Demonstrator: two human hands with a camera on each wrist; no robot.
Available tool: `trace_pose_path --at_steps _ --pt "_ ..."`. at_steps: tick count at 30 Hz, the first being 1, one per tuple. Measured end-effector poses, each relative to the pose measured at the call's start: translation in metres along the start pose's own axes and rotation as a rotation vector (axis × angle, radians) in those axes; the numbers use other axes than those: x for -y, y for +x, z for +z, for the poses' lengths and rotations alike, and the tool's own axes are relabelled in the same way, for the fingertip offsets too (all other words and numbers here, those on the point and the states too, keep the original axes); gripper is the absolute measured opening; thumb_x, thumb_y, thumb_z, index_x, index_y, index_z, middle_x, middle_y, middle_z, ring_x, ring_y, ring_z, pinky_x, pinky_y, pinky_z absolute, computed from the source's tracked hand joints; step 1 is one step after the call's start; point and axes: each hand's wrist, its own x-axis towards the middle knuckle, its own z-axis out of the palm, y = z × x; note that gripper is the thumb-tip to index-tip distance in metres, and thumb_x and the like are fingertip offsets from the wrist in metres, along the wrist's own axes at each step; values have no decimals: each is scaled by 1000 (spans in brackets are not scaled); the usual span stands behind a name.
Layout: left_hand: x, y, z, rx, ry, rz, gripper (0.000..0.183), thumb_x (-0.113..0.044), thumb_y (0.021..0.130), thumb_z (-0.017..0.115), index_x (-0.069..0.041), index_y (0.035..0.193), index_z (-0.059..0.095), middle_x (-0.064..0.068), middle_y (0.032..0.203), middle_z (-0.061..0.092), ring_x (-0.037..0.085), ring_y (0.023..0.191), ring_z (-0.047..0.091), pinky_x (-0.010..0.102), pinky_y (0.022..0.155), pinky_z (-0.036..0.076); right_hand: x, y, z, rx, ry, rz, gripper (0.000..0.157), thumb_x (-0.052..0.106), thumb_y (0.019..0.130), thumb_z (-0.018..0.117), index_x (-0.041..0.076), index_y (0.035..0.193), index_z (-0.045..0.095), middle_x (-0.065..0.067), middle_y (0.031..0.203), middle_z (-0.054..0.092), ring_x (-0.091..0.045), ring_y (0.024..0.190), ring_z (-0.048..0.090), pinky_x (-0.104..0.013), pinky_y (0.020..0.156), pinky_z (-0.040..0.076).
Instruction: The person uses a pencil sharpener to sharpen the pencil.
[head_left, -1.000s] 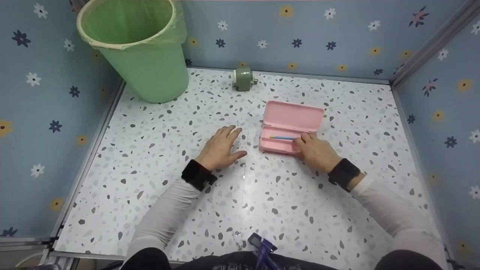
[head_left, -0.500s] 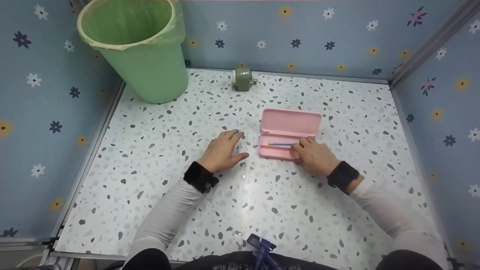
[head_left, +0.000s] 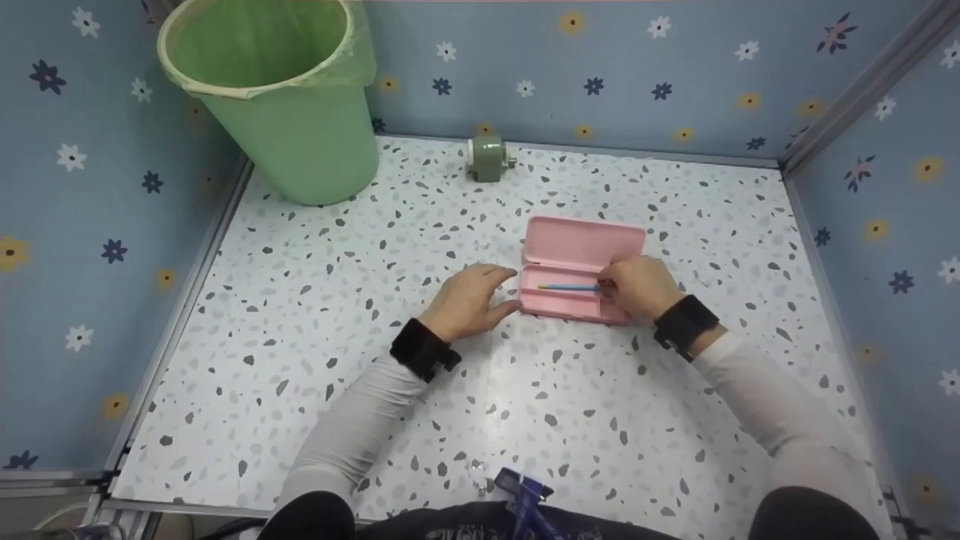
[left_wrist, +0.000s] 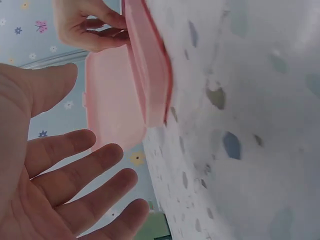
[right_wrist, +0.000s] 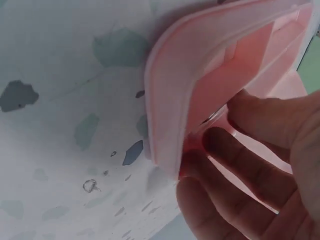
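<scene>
A pink pencil case [head_left: 561, 306] lies on the speckled table with its lid [head_left: 583, 238] raised at the back. Inside, a thin blue pencil [head_left: 568, 287] with a yellow tip lies lengthwise. My right hand [head_left: 641, 285] reaches into the case's right end, thumb and fingers pinching the pencil's right end. In the right wrist view, a shiny sliver shows by the thumb, and the other fingers lie over the case wall [right_wrist: 167, 100]. My left hand [head_left: 469, 304] is beside the case's left end, fingers spread and holding nothing; the left wrist view shows its palm [left_wrist: 35, 200].
A green bin [head_left: 300, 142] with a liner stands at the back left. A small green device with a side knob [head_left: 489, 159] sits near the back wall. Flowered panels [head_left: 600, 75] enclose the table, and a purple strap [head_left: 526, 491] hangs at its front edge.
The pencil case has come slightly nearer the front edge. My right hand has shifted from its front right side to the pencil's right end, and my left hand has moved right, up to the case.
</scene>
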Motion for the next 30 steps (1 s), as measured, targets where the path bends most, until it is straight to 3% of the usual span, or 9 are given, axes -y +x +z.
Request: trace_pose_path --at_steps 3,7,14,18,23,30 --pt "-9 13 3 -19 -14 29 53 -37 105 77 -5 147 69 17 140 79 37 128 77 52 111 62 -4 2 1 15 -2 10 12 8 96 81 11 104 89 -9 91 75 -29 79 68 -48 78 61" --pt "-18 28 11 7 -27 45 51 -35 105 78 -5 145 70 17 138 80 37 124 78 51 108 63 -6 5 4 26 -15 4 7 11 98 82 9 102 87 -10 92 74 -30 81 70 -49 79 63" --pt "-27 49 29 56 -24 42 46 -29 107 74 -8 147 69 15 139 78 36 124 76 50 110 62 -9 7 8 46 -72 -23 16 20 105 75 4 101 72 -12 90 66 -33 77 67 -50 78 61" --pt "-29 56 33 11 -7 22 40 -24 108 74 -7 144 72 14 135 79 34 123 77 48 110 62 -11 4 5 49 -43 -39 20 24 104 71 5 101 69 -12 88 67 -32 74 66 -51 75 61" --pt "-30 61 35 -47 -20 35 37 -21 106 75 -6 139 74 14 136 80 35 122 78 48 108 63 -12 0 -7 7 127 -37 18 23 102 73 5 103 73 -12 90 74 -29 76 68 -47 74 62" --pt "-31 64 37 -33 -120 54 32 -19 107 74 -4 135 76 17 125 83 35 110 79 50 99 65 -14 -2 -19 -265 559 -34 9 1 93 80 -2 100 84 -20 90 84 -2 73 71 -14 71 59"
